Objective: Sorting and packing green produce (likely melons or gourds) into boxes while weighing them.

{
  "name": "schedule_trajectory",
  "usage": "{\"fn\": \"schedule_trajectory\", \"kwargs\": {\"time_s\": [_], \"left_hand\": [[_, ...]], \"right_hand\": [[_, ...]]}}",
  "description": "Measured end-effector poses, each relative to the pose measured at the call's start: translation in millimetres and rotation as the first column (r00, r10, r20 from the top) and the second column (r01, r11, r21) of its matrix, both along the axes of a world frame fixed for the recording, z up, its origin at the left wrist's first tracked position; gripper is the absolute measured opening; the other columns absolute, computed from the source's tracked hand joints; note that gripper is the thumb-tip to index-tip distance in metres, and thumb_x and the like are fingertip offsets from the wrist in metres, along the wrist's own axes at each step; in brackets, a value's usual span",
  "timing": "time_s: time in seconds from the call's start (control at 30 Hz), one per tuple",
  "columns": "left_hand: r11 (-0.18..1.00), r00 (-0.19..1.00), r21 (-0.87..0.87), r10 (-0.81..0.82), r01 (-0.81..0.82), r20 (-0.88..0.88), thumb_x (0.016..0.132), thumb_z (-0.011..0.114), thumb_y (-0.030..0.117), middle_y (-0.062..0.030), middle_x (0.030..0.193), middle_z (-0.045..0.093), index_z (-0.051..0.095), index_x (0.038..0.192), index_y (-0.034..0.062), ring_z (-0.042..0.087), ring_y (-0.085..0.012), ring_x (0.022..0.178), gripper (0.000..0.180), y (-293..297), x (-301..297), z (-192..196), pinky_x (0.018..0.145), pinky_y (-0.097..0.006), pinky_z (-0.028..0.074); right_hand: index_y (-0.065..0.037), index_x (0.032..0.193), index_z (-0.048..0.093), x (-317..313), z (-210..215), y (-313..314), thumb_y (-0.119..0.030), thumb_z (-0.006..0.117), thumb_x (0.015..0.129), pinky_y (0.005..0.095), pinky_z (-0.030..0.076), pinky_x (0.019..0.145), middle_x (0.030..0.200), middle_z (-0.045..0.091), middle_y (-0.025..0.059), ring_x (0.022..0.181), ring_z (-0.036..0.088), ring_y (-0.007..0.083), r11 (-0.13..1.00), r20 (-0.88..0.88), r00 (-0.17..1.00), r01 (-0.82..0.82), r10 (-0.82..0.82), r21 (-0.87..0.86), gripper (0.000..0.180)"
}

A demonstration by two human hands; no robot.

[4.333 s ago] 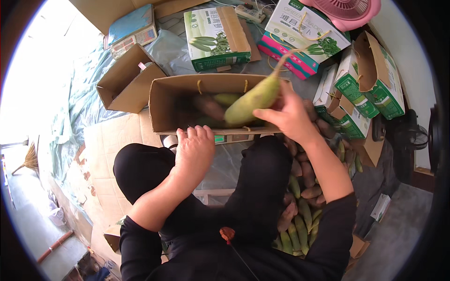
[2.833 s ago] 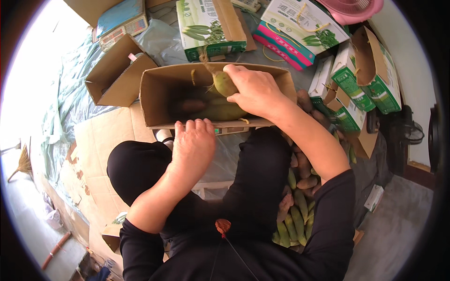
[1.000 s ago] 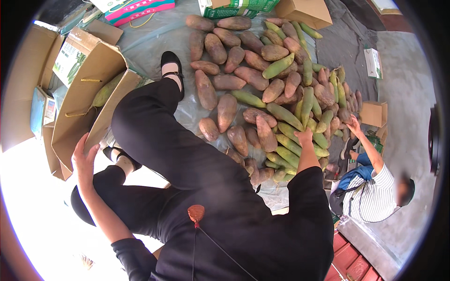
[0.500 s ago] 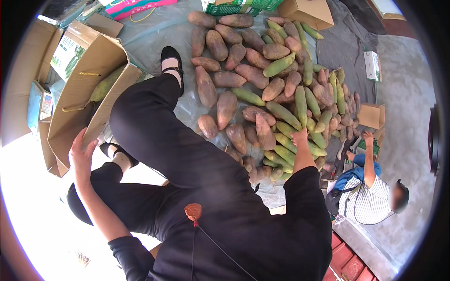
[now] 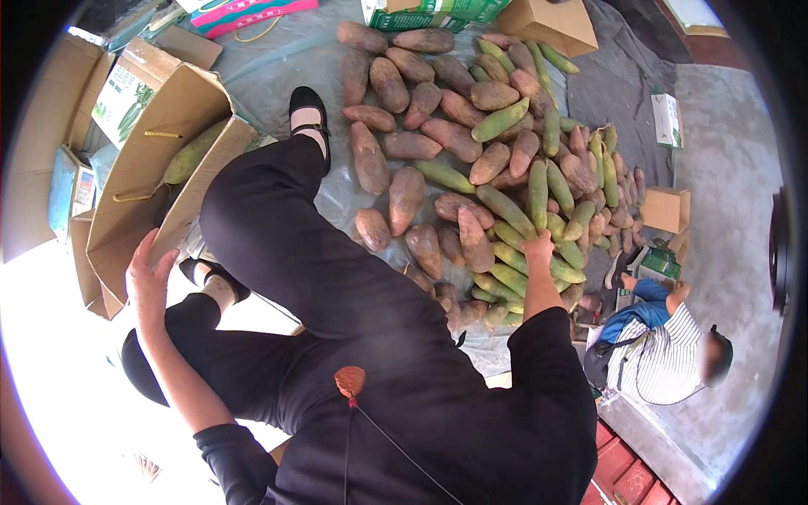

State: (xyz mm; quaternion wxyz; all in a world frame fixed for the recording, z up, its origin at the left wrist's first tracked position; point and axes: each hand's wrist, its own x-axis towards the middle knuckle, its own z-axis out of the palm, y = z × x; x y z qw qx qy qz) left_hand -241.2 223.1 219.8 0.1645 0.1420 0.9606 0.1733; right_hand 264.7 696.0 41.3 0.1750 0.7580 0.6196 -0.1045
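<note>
The left hand (image 5: 148,282) rests loose-fingered at the box's (image 5: 126,206) edge, apparently steadying it, while the right (image 5: 539,245) touches a radish (image 5: 539,194) in the pile (image 5: 491,162) at its nearest end, probably for easy reach, though whether those fingers grip I can't tell from here.

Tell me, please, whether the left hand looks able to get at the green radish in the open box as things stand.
Probably yes: the left hand is at the edge of the open box, and nothing visible lies on the green radish inside; only a side wall seems to stand between them.
</note>
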Motion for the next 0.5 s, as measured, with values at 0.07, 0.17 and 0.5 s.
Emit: {"fn": "schedule_trajectory", "kwargs": {"time_s": [0.07,0.17,0.5], "left_hand": [[1.000,0.999,-0.009,-0.022,0.021,-0.040,0.076,0.069,0.016,-0.0169,0.111,0.062,0.058,0.117,0.0039,0.060,-0.0298,0.102,0.044,-3,-1,0,0.089,-0.036,0.044],[1.000,1.000,-0.007,-0.004,0.003,-0.013,0.075,0.069,0.015,-0.0165,0.110,0.063,0.058,0.117,0.0042,0.061,-0.0298,0.100,0.044,5,5,15,0.088,-0.035,0.045],[0.996,0.990,-0.018,-0.091,0.090,-0.110,0.073,0.070,0.015,-0.0151,0.099,0.063,0.061,0.102,0.0017,0.059,-0.0329,0.096,0.032,-8,7,10,0.085,-0.040,0.045]], "right_hand": [[-0.016,0.124,0.043,-6,-1,4,-0.021,0.074,0.072,0.0434,0.048,0.087,0.123,0.044,0.0187,0.109,0.053,0.0345,0.998,0.008,1.000,-0.025,0.026,-0.049,0.061],[-0.015,0.113,0.051,-20,-4,-11,-0.026,0.074,0.073,0.0432,0.052,0.082,0.117,0.048,0.0124,0.106,0.055,0.0314,0.987,0.218,0.963,-0.160,0.160,-0.020,0.047],[0.003,0.103,0.055,-1,-4,-20,-0.016,0.068,0.074,0.0420,0.046,0.079,0.098,0.062,0.0187,0.092,0.060,0.0350,0.961,-0.174,0.952,-0.225,0.252,0.161,0.037]]}}
